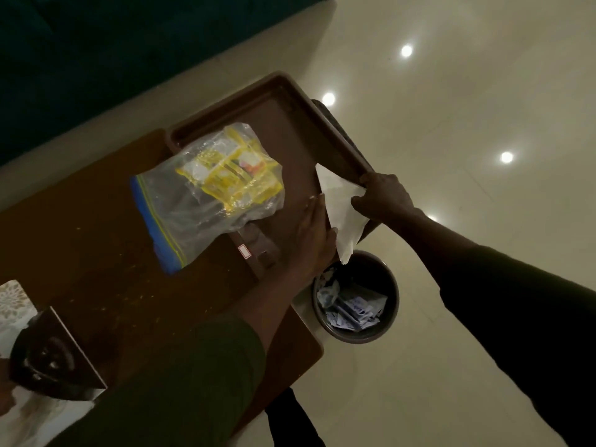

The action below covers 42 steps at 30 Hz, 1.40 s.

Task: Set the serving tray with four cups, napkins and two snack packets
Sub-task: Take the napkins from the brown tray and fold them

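Observation:
A brown serving tray (274,101) lies on a dark wooden table (96,253), overhanging the table's right edge. A clear zip bag (206,195) holding yellow snack packets (238,175) rests across the tray's near-left rim. My right hand (383,198) pinches a white napkin (342,214) at the tray's right rim. My left hand (312,233) lies flat with fingers stretched on the tray floor, touching the napkin's left edge. No cups are in view.
A round dark waste bin (358,298) with crumpled paper stands on the glossy tiled floor (451,124) below the tray's right edge. A dark triangular object (51,353) sits on patterned cloth at the table's near left. A dark sofa (96,59) fills the upper left.

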Motion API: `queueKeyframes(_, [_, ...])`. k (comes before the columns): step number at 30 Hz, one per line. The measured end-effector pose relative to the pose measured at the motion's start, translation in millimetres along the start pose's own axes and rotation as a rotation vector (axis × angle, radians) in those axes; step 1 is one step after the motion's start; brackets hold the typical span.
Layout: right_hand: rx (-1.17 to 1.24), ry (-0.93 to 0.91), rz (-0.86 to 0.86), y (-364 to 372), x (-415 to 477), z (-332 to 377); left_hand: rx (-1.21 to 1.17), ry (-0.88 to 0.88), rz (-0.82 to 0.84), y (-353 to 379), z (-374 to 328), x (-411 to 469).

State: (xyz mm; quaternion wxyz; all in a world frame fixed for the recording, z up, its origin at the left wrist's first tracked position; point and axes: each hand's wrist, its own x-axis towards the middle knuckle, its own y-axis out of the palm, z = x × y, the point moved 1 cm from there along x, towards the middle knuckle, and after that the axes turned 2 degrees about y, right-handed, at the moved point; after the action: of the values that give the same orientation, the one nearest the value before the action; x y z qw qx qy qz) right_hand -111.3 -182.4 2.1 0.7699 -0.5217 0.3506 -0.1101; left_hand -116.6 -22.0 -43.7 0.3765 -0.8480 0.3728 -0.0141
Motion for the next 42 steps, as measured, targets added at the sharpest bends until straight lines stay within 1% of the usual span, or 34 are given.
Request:
queueKeyframes(2, [-0.075, 0.004, 0.037, 1.4, 2.4, -3.2, -0.032, -0.053, 0.069, 9.2, -4.0, 5.8])
queueKeyframes(5, [-0.199, -0.019, 0.054, 1.8, 6.3, -2.9, -0.122, -0.106, 0.226, 23.8, -6.8, 9.1])
queueKeyframes(9, [-0.324, -0.039, 0.066, 4.4, 10.5, -0.7, -0.194, -0.157, 0.271, 31.8, -4.2, 8.1])
queueKeyframes(11, [-0.323, -0.023, 0.102, 6.0, 13.6, -2.4, -0.21, -0.161, 0.275, 32.6, -3.3, 8.1])
queueKeyframes(15, [-0.141, 0.005, 0.12, 10.4, 14.4, -3.1, -0.258, -0.184, 0.267, 32.6, -1.2, 6.6])
queueKeyframes(18, [0.008, 0.022, 0.154, 11.4, 10.3, 1.3, -0.379, -0.2, 0.233, 28.7, -2.9, 1.5])
queueKeyframes(20, [0.159, 0.064, 0.143, 5.8, 5.8, 7.2, -0.529, -0.262, 0.175, 23.0, -3.4, -4.4])
queueKeyframes(22, [0.316, 0.107, 0.097, -4.9, -0.9, 15.0, -0.692, -0.389, 0.111, 13.2, -3.2, -10.3])
queueKeyframes(23, [0.392, 0.12, 0.078, -10.6, -5.9, 19.5, -0.803, -0.464, 0.079, 6.9, -2.9, -13.8])
queueKeyframes(25, [0.537, 0.118, 0.075, -20.4, -20.0, 31.0, -1.1, -0.598, 0.038, -7.7, -5.7, -22.8])
queueKeyframes(27, [0.632, 0.083, 0.098, -27.4, -34.4, 45.5, -1.319, -0.635, 0.006, -25.5, -9.1, -29.5])
queueKeyframes(29, [0.657, 0.039, 0.13, -29.9, -48.0, 63.9, -1.402, -0.617, -0.027, -45.5, -9.6, -36.5])
queueKeyframes(32, [0.61, -0.004, 0.189, -23.9, -65.1, 95.1, -1.446, -0.652, -0.029, -72.9, -7.6, -52.3])
queueKeyframes(33, [0.589, -0.017, 0.203, -19.1, -71.1, 105.7, -1.41, -0.655, -0.041, -79.6, -4.7, -59.7])
queueKeyframes(36, [0.582, -0.046, 0.233, -3.3, -88.5, 134.1, -1.168, -0.618, -0.078, -91.8, 11.7, -84.0])
queueKeyframes(37, [0.586, -0.051, 0.254, 2.2, -93.7, 144.3, -1.129, -0.631, -0.125, -97.7, 20.8, -91.4])
queueKeyframes(39, [0.627, -0.054, 0.303, 11.4, -104.1, 163.7, -1.106, -0.64, -0.297, -112.3, 39.8, -109.1])
queueKeyframes(40, [0.655, -0.058, 0.314, 16.1, -109.2, 174.2, -1.095, -0.637, -0.356, -119.6, 49.7, -119.4])
queueKeyframes(42, [0.668, -0.085, 0.308, 27.8, -120.0, 195.9, -1.088, -0.652, -0.345, -127.0, 68.8, -141.4])
